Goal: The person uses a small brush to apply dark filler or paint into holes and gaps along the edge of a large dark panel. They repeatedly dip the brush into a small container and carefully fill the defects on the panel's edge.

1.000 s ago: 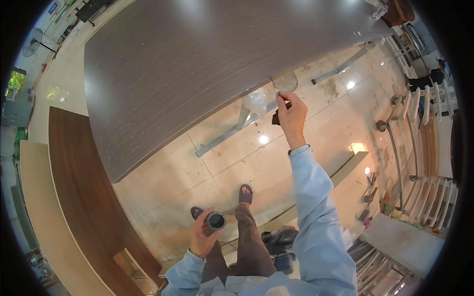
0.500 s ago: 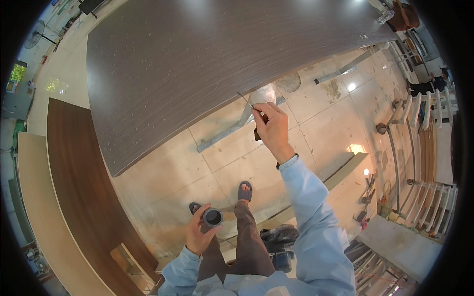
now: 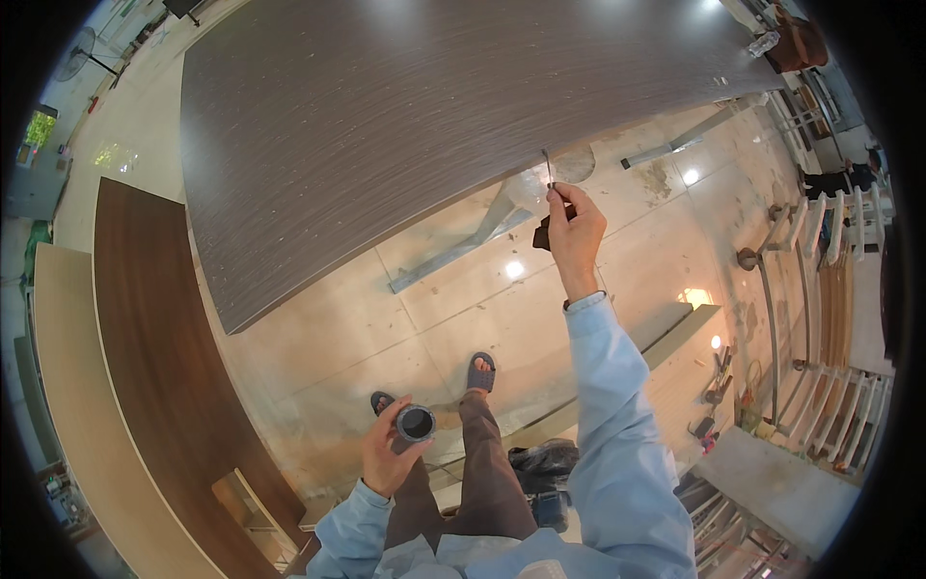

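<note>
R hand (image 3: 576,234): grip pinched tight on a thin brush (image 3: 548,166), dark handle in the palm, tip touching the near edge of the dark panel (image 3: 405,125). L hand (image 3: 386,454): fingers wrapped round a small open can (image 3: 417,423), held low by your waist, well apart from the brush. Looks like you're mid-stroke, working along the panel edge. Next, I'd judge: keep the tip on the edge w/ light pressure, steady wrist. Tiled floor (image 3: 386,318) below.
</note>
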`<state>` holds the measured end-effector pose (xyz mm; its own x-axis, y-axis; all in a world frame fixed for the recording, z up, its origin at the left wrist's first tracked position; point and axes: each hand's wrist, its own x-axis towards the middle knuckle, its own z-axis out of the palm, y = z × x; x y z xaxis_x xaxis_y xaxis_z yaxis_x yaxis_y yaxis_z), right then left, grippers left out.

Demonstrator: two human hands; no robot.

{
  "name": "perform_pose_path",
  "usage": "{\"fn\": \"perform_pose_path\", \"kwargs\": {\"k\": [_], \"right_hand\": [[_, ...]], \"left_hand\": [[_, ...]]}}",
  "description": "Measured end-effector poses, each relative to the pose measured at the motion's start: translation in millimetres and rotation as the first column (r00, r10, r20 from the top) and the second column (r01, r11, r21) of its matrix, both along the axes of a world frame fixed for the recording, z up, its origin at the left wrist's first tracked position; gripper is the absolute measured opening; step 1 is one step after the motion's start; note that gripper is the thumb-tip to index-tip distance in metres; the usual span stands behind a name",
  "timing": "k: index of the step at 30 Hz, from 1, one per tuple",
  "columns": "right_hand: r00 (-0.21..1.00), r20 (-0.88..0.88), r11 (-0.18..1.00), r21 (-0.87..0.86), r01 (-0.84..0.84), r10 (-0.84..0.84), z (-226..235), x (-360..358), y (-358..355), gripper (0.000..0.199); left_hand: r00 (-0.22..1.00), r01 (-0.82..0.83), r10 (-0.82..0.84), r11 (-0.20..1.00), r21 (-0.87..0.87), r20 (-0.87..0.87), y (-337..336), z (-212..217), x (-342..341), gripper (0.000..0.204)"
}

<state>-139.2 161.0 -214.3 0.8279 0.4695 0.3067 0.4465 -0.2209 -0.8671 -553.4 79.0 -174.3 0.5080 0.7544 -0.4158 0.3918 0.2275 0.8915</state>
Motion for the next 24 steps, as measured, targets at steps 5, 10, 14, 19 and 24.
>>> {"fn": "perform_pose_path", "kwargs": {"k": [5, 10, 14, 19, 24], "right_hand": [[0.966, -0.04, 0.966, -0.018, -0.257, 0.256, 5, -58, 13, 0.012], [0.994, -0.01, 0.994, 0.041, -0.105, 0.105, -4, -64, 18, 0.01], [0.989, -0.062, 0.991, 0.028, -0.134, 0.136, -8, -69, 19, 0.011], [0.986, -0.001, 0.986, -0.006, -0.165, 0.165, -2, -80, 17, 0.011], [0.99, -0.027, 0.99, 0.022, -0.138, 0.139, -5, -90, 18, 0.01]], "left_hand": [[1.0, 0.021, -0.021, 1.0, -0.008, -0.01, -2, -4, -3, 0.077], [1.0, 0.014, -0.014, 1.0, 0.019, 0.005, -2, -7, -11, 0.078], [0.999, -0.033, 0.035, 0.998, -0.057, 0.03, -2, -8, -15, 0.076], [0.995, -0.07, 0.072, 0.997, -0.036, 0.067, -7, -8, -23, 0.076], [0.998, -0.062, 0.063, 0.997, -0.038, 0.015, -5, -10, -32, 0.076]]}}
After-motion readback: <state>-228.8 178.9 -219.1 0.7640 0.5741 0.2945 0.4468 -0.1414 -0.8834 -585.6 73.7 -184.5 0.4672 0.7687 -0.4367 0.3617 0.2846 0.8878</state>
